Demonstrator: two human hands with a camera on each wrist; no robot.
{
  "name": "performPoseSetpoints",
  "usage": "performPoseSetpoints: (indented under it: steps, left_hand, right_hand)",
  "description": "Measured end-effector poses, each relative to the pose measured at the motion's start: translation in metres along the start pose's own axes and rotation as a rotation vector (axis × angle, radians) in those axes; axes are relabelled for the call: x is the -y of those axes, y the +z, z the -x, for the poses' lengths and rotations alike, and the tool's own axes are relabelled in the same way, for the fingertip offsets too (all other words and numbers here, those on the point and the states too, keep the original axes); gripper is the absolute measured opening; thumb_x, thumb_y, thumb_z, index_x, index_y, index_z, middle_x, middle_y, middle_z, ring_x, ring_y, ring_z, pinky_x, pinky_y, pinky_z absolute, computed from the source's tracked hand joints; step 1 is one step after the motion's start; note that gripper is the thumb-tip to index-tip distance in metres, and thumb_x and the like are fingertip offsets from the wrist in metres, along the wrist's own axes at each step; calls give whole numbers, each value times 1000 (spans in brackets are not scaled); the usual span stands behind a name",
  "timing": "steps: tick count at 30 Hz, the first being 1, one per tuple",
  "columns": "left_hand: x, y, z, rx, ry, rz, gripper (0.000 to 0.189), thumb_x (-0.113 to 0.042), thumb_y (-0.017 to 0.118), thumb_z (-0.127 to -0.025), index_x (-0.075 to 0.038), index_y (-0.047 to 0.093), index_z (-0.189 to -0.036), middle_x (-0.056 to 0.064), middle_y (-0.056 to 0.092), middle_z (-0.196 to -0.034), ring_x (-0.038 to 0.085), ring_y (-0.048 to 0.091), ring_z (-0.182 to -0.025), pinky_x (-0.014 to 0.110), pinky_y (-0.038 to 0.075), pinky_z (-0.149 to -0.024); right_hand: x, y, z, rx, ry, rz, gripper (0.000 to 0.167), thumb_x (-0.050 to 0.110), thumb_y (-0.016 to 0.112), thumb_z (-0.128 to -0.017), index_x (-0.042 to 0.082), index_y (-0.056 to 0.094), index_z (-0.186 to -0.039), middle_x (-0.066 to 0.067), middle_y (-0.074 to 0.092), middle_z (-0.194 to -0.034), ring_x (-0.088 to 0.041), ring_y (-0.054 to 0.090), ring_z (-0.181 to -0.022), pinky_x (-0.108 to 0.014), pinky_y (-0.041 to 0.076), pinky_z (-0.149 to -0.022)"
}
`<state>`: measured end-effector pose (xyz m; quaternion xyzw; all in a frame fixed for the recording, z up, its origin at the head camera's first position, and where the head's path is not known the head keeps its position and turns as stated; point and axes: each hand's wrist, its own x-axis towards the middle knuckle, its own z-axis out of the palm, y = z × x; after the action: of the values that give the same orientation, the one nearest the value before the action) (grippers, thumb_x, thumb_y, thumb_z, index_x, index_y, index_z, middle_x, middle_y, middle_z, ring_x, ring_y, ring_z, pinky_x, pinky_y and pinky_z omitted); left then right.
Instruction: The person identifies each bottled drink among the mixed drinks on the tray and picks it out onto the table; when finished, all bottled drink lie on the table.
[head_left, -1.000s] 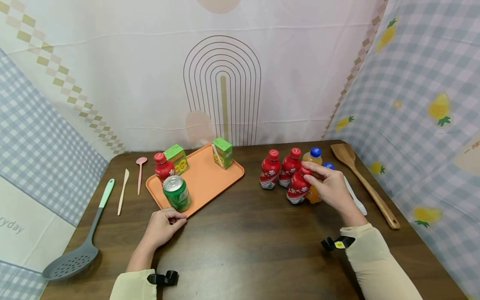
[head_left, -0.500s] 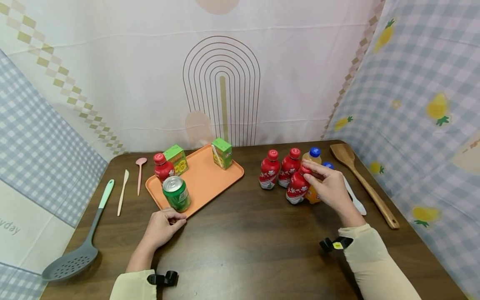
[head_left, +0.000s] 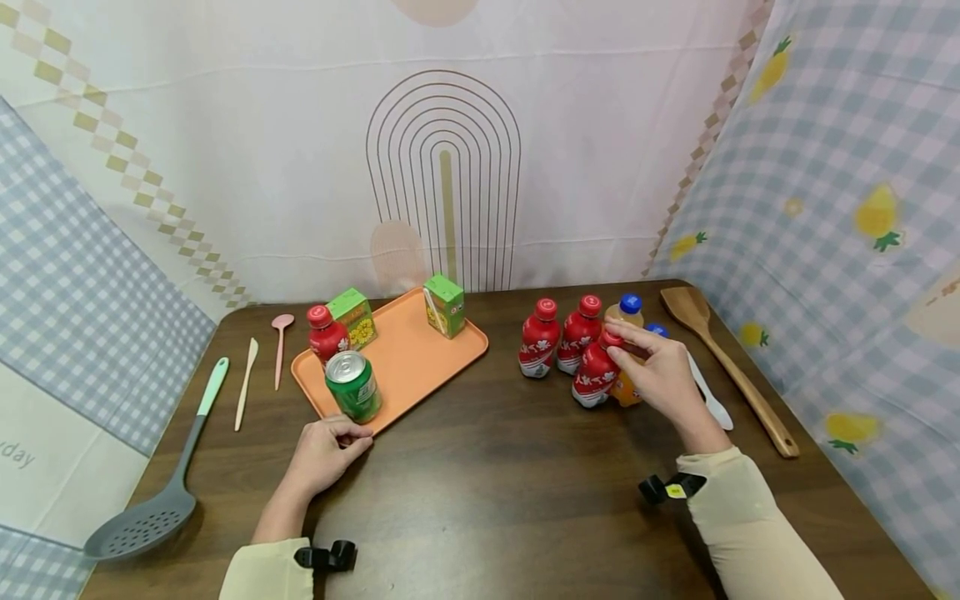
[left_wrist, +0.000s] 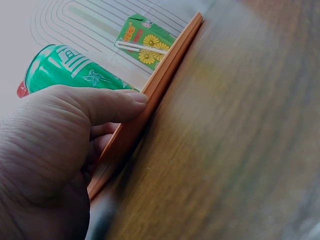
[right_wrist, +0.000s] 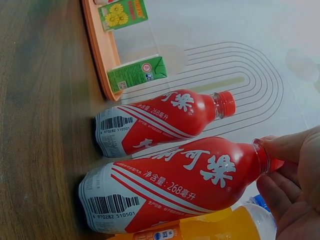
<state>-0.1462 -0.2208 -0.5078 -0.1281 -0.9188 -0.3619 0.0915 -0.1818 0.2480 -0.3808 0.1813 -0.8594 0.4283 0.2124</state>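
Note:
My left hand [head_left: 324, 457] pinches the near corner of the orange tray [head_left: 408, 358], its thumb over the rim in the left wrist view. Just beyond those fingers a green drink can [head_left: 356, 393] stands on the tray. A red bottle [head_left: 328, 338] and a green juice carton [head_left: 354, 321] are behind it, with another juice carton [head_left: 446, 310] at the tray's far right. On the right side, my right hand [head_left: 663, 379] grips a red cola bottle [right_wrist: 165, 185] by its neck and cap. The bottle stands upright, with its cap partly hidden by fingers.
Two more red bottles [head_left: 538, 340] stand left of and behind the held one. Orange drinks with blue caps [head_left: 631, 303] crowd behind the right hand. A wooden spatula [head_left: 731, 367] and a white utensil [head_left: 712, 400] lie farther right. A slotted skimmer [head_left: 161, 508], a small knife [head_left: 246, 387] and a pink spoon [head_left: 281, 346] lie left.

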Motion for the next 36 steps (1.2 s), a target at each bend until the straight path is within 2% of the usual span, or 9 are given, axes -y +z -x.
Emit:
performPoseSetpoints:
  steps: [5, 10, 13, 21, 27, 29, 33, 36]
  left_hand:
    - [-1, 0, 0, -3, 6, 3, 9, -8, 80, -77, -16, 76, -80, -15, 60, -70, 3, 53, -63, 23, 45, -58]
    - [-1, -1, 0, -6, 8, 7, 9, -8, 80, -76, -15, 76, -79, -14, 60, -70, 3, 53, -63, 23, 46, -58]
    - [-1, -1, 0, -12, 9, 5, 9, -8, 81, -76, -15, 76, -79, -14, 60, -70, 3, 53, -63, 23, 46, -58]
    - [-1, 0, 1, -33, 34, 15, 11, -6, 81, -74, -15, 76, -77, -13, 60, -69, 3, 52, -62, 22, 44, -56]
    - [-2, 0, 1, -17, 13, 16, 10, -7, 81, -75, -16, 76, -78, -14, 60, -70, 3, 53, -63, 22, 45, -58]
    - [-2, -1, 1, -11, 5, 13, 11, -7, 81, -75, -16, 76, -78, -14, 60, -70, 3, 53, -63, 23, 46, -58]
    - [-3, -2, 1, -7, 1, 12, 11, -7, 81, -76, -16, 76, -78, -13, 61, -70, 4, 53, -64, 23, 46, -59]
    - [-3, -2, 1, -10, 4, 11, 10, -7, 81, -75, -16, 76, -78, -12, 61, -70, 4, 53, -64, 23, 46, -58]
  right_hand:
    - [-12, 3, -1, -18, -33, 8, 34, -8, 71, -81, -7, 66, -114, -18, 65, -118, -32, 62, -107, -23, 51, -82]
    - [-32, 4, -4, -26, -50, 26, 35, -2, 74, -81, 1, 69, -116, -10, 66, -119, -24, 62, -109, -15, 48, -83]
    - [-33, 3, -6, -23, -58, 37, 34, 3, 75, -82, 4, 69, -116, -7, 66, -120, -21, 61, -112, -12, 44, -86]
    - [-17, 2, -14, 19, -65, 18, 33, 10, 73, -85, 7, 69, -118, -5, 66, -120, -23, 58, -117, -12, 38, -94]
    - [-2, 13, -22, 51, -106, 3, 35, 10, 74, -85, 10, 68, -120, -4, 67, -119, -21, 60, -113, -14, 46, -81]
    - [4, 18, -25, 65, -112, 3, 35, 12, 74, -85, 12, 69, -119, -1, 67, -119, -18, 60, -113, -17, 48, -83]
    - [16, 31, -31, 109, -138, -32, 35, 14, 73, -86, 12, 68, -120, 0, 67, -119, -17, 64, -100, -18, 49, -66]
    - [25, 44, -37, 149, -153, -59, 34, 17, 72, -87, 14, 68, -121, 1, 67, -119, -14, 65, -93, -21, 50, -61]
